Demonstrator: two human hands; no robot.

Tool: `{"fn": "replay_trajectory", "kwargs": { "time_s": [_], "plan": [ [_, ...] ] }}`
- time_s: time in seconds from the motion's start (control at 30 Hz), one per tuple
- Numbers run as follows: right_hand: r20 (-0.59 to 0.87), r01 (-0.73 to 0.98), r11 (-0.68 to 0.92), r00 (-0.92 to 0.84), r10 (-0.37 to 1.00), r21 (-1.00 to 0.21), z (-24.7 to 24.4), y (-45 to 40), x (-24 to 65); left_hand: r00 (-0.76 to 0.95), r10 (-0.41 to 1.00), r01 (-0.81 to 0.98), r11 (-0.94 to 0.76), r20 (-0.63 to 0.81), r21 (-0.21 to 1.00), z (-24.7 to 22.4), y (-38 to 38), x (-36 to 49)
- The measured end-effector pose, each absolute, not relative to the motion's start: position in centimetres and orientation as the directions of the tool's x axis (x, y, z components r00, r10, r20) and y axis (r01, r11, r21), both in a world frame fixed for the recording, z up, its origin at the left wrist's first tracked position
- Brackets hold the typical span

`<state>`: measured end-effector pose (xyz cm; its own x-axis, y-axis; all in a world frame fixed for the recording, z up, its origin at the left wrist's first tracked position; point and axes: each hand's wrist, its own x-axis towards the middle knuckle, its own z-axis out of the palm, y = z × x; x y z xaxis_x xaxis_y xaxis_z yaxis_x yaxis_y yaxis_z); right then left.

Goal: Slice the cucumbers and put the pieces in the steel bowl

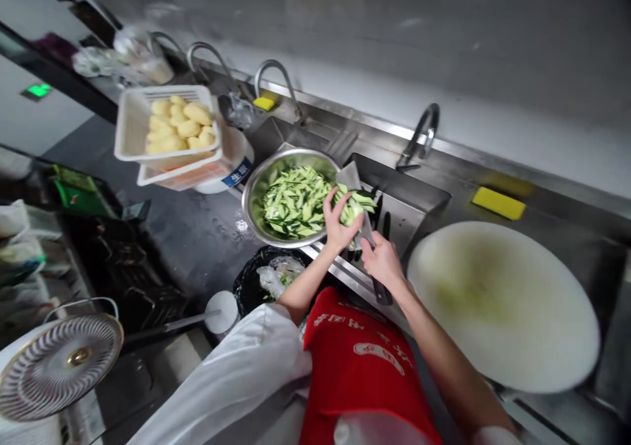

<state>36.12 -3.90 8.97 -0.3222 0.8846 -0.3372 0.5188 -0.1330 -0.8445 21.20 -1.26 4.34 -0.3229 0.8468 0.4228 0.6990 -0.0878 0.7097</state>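
Observation:
My right hand is closed round the handle of a cleaver, whose broad blade lies over the sink beside the bowl. On the blade rests a heap of cut cucumber. My left hand curls over this heap, thumb and fingers holding it against the blade. Just left of the hands, a steel bowl contains many slanted green-and-white cucumber slices. Dark whole cucumbers lie in the sink, partly hidden behind the blade and hands.
To the right lies a round white cutting board with a greenish stain, and behind it a yellow sponge. White baskets hold peeled potatoes at left. Below the bowl stands a black-lined bin. A fan is at lower left.

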Motion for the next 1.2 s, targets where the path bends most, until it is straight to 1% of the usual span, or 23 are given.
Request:
{"fn": "replay_trajectory", "kwargs": {
  "time_s": [0.07, 0.1, 0.13, 0.2, 0.27, 0.3, 0.33, 0.4, 0.43, 0.5, 0.57, 0.63, 0.7, 0.77, 0.8, 0.87, 0.93, 0.97, 1.0, 1.07, 1.2],
  "plan": [
    [-0.250, 0.659, 0.103, -0.418, 0.873, -0.745, 10.2, -1.8, 29.6, -0.435, 0.804, 0.677, -0.005, 0.406, 0.736, 3.2, -0.7, 13.7],
    [-0.224, 0.716, 0.198, -0.449, 0.865, -0.669, 10.8, -0.9, 26.9, -0.465, 0.801, 0.664, 0.036, 0.376, 0.746, 2.4, -0.4, 10.2],
    [-0.220, 0.762, 0.258, -0.463, 0.859, -0.594, 11.3, -0.1, 24.7, -0.477, 0.816, 0.652, 0.078, 0.328, 0.754, 1.5, -0.2, 7.0],
    [-0.251, 0.829, 0.304, -0.455, 0.854, -0.469, 11.9, 1.3, 22.0, -0.469, 0.861, 0.636, 0.175, 0.196, 0.752, -0.2, 0.1, 1.5],
    [-0.279, 0.863, 0.294, -0.426, 0.860, -0.411, 11.8, 2.4, 20.8, -0.475, 0.874, 0.634, 0.258, 0.103, 0.729, -1.4, 0.1, -2.2],
    [-0.281, 0.864, 0.282, -0.418, 0.864, -0.417, 11.5, 2.9, 20.6, -0.488, 0.867, 0.640, 0.277, 0.100, 0.717, -1.6, 0.0, -3.2],
    [-0.280, 0.854, 0.260, -0.412, 0.867, -0.450, 11.1, 3.3, 20.4, -0.495, 0.860, 0.652, 0.272, 0.125, 0.708, -1.6, -0.2, -3.6],
    [-0.308, 0.795, 0.158, -0.399, 0.864, -0.586, 10.0, 3.8, 19.9, -0.438, 0.876, 0.700, 0.190, 0.204, 0.688, -0.7, -0.3, -3.0],
    [-0.348, 0.743, 0.067, -0.389, 0.853, -0.666, 9.4, 3.9, 19.6, -0.358, 0.904, 0.731, 0.116, 0.233, 0.673, 0.0, -0.3, -2.1],
    [-0.454, 0.600, -0.155, -0.385, 0.804, -0.784, 8.6, 4.0, 18.6, -0.110, 0.965, 0.772, -0.068, 0.238, 0.632, 1.8, -0.2, 0.1],
    [-0.530, 0.464, -0.328, -0.418, 0.738, -0.823, 8.3, 3.9, 17.8, 0.127, 0.974, 0.769, -0.217, 0.190, 0.602, 3.2, 0.1, 1.8],
    [-0.554, 0.379, -0.411, -0.463, 0.692, -0.829, 8.5, 3.7, 17.7, 0.237, 0.961, 0.755, -0.276, 0.144, 0.594, 3.7, 0.5, 2.1],
    [-0.552, 0.338, -0.436, -0.499, 0.668, -0.834, 9.2, 3.5, 18.6, 0.234, 0.966, 0.757, -0.254, 0.114, 0.602, 2.9, 0.9, 0.7],
    [-0.544, 0.322, -0.439, -0.509, 0.667, -0.839, 10.1, 3.1, 20.3, 0.152, 0.986, 0.770, -0.166, 0.076, 0.617, 1.0, 1.4, -1.8],
    [-0.541, 0.319, -0.437, -0.502, 0.675, -0.841, 10.6, 2.9, 21.4, 0.078, 0.996, 0.780, -0.093, 0.052, 0.619, -0.1, 1.6, -3.2],
    [-0.537, 0.322, -0.431, -0.459, 0.708, -0.843, 11.3, 2.2, 23.7, -0.130, 0.991, 0.789, 0.103, 0.002, 0.606, -2.4, 2.1, -5.4],
    [-0.522, 0.328, -0.414, -0.404, 0.751, -0.849, 11.7, 1.5, 25.8, -0.323, 0.946, 0.783, 0.287, -0.034, 0.552, -4.4, 2.7, -6.2],
    [-0.508, 0.330, -0.400, -0.379, 0.773, -0.855, 11.8, 1.1, 26.7, -0.376, 0.926, 0.788, 0.344, -0.042, 0.511, -5.1, 3.0, -6.0],
    [-0.493, 0.329, -0.387, -0.356, 0.794, -0.861, 11.9, 0.7, 27.5, -0.394, 0.918, 0.805, 0.368, -0.043, 0.466, -5.6, 3.3, -5.4],
    [-0.466, 0.317, -0.373, -0.304, 0.831, -0.872, 11.9, -0.1, 28.9, -0.332, 0.943, 0.870, 0.319, -0.031, 0.377, -6.1, 3.6, -3.7],
    [-0.435, 0.277, -0.378, -0.185, 0.881, -0.883, 12.5, -1.5, 30.9, -0.011, 1.000, 0.962, 0.017, -0.026, 0.271, -6.4, 2.9, -1.0]
  ]
}}
